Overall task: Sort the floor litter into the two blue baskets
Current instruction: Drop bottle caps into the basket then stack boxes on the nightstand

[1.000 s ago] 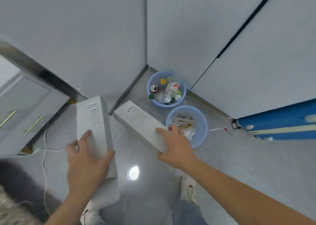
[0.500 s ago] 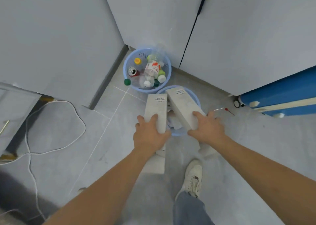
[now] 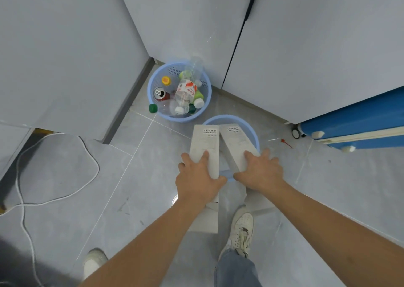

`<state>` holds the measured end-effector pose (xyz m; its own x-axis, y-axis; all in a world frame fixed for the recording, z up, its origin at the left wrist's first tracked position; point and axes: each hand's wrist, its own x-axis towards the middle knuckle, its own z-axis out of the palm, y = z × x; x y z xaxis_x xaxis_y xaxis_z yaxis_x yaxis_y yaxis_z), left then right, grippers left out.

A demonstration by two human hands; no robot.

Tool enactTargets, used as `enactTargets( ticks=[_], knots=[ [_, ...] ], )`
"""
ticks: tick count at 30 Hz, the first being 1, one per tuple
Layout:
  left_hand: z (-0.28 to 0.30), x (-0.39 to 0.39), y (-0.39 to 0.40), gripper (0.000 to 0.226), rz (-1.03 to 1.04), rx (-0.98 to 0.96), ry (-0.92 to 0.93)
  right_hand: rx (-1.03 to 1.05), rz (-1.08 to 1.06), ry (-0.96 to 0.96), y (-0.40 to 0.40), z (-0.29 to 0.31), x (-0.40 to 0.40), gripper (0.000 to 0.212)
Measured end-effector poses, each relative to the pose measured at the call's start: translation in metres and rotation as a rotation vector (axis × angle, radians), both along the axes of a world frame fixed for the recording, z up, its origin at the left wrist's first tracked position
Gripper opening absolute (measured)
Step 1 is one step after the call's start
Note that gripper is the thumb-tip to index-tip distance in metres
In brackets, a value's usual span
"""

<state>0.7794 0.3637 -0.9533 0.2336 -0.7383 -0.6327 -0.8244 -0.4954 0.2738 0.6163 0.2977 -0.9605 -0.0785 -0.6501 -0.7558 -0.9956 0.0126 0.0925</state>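
Left of the near blue basket [image 3: 254, 133], the left hand [image 3: 196, 180] is gripping one white carton [image 3: 204, 147]; the right hand [image 3: 261, 173] is clasping another carton [image 3: 237, 147]. Both are hovering over that basket, probably for dropping; the bottle basket [image 3: 153, 85] is sitting behind it.

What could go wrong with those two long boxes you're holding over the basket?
Both boxes, the left box and the right box, look longer than the near basket is wide, so they may stick out, tip it or slide onto the floor. Each hand, left hand and right hand, holds only one end, so a box might slip.
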Motion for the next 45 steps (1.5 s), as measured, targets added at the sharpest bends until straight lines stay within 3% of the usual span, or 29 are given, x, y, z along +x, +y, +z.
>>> enactTargets(
  ticks=[9, 11, 15, 18, 22, 25, 28, 30, 35, 41, 45],
  knots=[
    [-0.043, -0.001, -0.02, 0.088, -0.263, -0.084, -0.234, -0.105, -0.041, -0.038, 0.01, -0.029, -0.001, 0.085],
    [-0.054, -0.003, -0.017, 0.087, -0.268, -0.089, -0.235, -0.116, -0.033, -0.04, 0.011, -0.037, 0.0, 0.085],
    [-0.073, -0.02, -0.015, 0.064, -0.252, -0.073, -0.229, -0.149, 0.025, -0.181, 0.018, -0.056, 0.003, 0.056],
    [-0.091, -0.03, -0.024, 0.074, -0.249, -0.184, -0.203, -0.15, -0.036, -0.293, 0.023, -0.074, 0.0, 0.073],
    [-0.105, -0.031, -0.04, 0.066, -0.275, -0.286, -0.183, -0.254, 0.011, -0.286, 0.016, -0.089, -0.002, 0.075],
    [-0.112, -0.019, -0.039, 0.07, -0.078, -0.299, -0.109, -0.176, -0.173, -0.338, 0.012, -0.095, -0.006, 0.089],
    [-0.117, -0.008, -0.042, 0.092, 0.303, -0.189, 0.192, -0.119, -0.303, -0.401, 0.011, -0.101, -0.011, 0.108],
    [-0.117, -0.005, -0.04, 0.101, 0.3, -0.144, 0.32, -0.118, -0.36, -0.457, 0.012, -0.107, -0.01, 0.114],
    [-0.118, 0.008, -0.034, 0.107, 0.192, -0.146, 0.276, -0.093, -0.501, -0.568, 0.013, -0.113, -0.008, 0.124],
    [-0.099, 0.022, -0.019, 0.072, 0.212, -0.204, 0.399, -0.127, -0.582, -0.686, 0.01, -0.092, -0.034, 0.086],
    [-0.087, 0.015, -0.017, 0.057, 0.225, -0.158, 0.423, -0.122, -0.642, -0.689, 0.006, -0.074, -0.053, 0.073]
  ],
)
